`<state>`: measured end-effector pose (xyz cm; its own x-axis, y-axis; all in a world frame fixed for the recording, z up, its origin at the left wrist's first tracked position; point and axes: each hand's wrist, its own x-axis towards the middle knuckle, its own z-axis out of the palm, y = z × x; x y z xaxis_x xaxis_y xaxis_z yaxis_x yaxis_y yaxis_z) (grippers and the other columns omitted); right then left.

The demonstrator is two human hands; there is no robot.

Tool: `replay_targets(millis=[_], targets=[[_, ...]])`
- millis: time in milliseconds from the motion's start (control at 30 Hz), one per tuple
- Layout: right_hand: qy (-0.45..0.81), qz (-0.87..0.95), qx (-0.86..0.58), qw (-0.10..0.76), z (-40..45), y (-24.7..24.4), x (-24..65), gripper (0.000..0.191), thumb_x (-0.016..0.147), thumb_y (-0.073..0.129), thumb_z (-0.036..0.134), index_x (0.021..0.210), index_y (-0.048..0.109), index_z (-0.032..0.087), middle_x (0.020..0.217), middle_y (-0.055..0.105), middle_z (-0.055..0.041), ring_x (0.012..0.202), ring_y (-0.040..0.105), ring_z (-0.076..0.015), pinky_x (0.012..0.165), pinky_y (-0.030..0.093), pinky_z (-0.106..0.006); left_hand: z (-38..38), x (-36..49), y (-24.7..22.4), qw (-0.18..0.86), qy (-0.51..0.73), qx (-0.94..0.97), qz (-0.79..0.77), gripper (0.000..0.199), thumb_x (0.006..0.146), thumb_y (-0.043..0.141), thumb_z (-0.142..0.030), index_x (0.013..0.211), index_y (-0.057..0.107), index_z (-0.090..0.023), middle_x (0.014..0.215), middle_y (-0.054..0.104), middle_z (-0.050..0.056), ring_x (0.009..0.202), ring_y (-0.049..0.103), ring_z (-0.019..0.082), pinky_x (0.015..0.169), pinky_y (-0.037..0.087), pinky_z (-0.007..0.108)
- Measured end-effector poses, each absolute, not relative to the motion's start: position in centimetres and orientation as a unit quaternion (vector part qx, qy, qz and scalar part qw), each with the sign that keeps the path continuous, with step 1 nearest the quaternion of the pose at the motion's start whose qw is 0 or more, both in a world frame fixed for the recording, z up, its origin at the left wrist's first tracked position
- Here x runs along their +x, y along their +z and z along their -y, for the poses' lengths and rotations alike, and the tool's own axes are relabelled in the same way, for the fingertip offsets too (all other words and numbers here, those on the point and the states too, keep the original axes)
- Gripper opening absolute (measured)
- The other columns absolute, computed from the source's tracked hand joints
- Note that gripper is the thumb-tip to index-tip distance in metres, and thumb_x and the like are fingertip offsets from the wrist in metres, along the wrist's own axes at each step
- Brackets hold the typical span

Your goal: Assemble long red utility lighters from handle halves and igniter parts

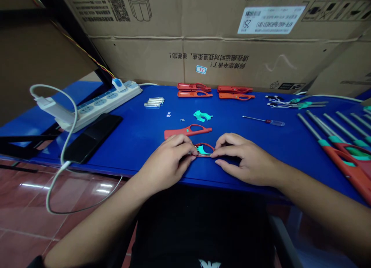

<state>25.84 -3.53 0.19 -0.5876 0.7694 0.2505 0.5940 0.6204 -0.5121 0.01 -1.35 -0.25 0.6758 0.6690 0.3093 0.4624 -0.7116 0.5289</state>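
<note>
Both my hands are at the front of the blue table, and my left hand (168, 163) and my right hand (240, 159) pinch a red plastic shell (204, 147) from either side. A teal plastic insert (202, 151) sits inside that shell, partly hidden by my fingertips. Just beyond my hands lies a loose red-orange lighter handle half (188, 131). Further back lie a teal plastic part (202, 115), several small metal cylinders (153, 102), and stacked red-orange handle halves (193, 90).
Assembled long-nosed lighters (344, 159) with metal tubes lie at the right. A screwdriver (263, 122), a power strip (98, 105), a black phone (92, 136) and small wired parts (298, 102) sit on the table. Cardboard boxes (232, 40) stand behind it.
</note>
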Motion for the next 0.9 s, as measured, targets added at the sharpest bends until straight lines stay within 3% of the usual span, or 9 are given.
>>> replay_targets(millis=[400, 900], targets=[[0.194, 0.869, -0.396, 0.227, 3.61, 0.18, 25.86, 0.021, 0.091, 0.061, 0.022, 0.107, 0.074, 0.024, 0.106, 0.062, -0.0072, 0.099, 0.059, -0.0194, 0.09, 0.05, -0.038, 1.32, 0.21, -0.15, 0.206, 0.241, 0.894, -0.317, 0.015, 0.096, 0.055, -0.015, 0.102, 0.068, -0.019, 0.105, 0.059, 0.005, 0.099, 0.058, 0.017, 0.088, 0.051, 0.033], [0.197, 0.867, -0.394, 0.232, 3.66, 0.19, 25.83, 0.023, 0.09, 0.06, 0.02, 0.109, 0.073, 0.025, 0.105, 0.061, -0.0069, 0.099, 0.059, -0.0203, 0.089, 0.051, -0.038, 1.4, 0.49, 0.22, 0.205, 0.202, 0.896, -0.339, 0.019, 0.097, 0.05, -0.015, 0.108, 0.064, -0.02, 0.107, 0.056, 0.007, 0.103, 0.055, 0.022, 0.092, 0.049, 0.04]])
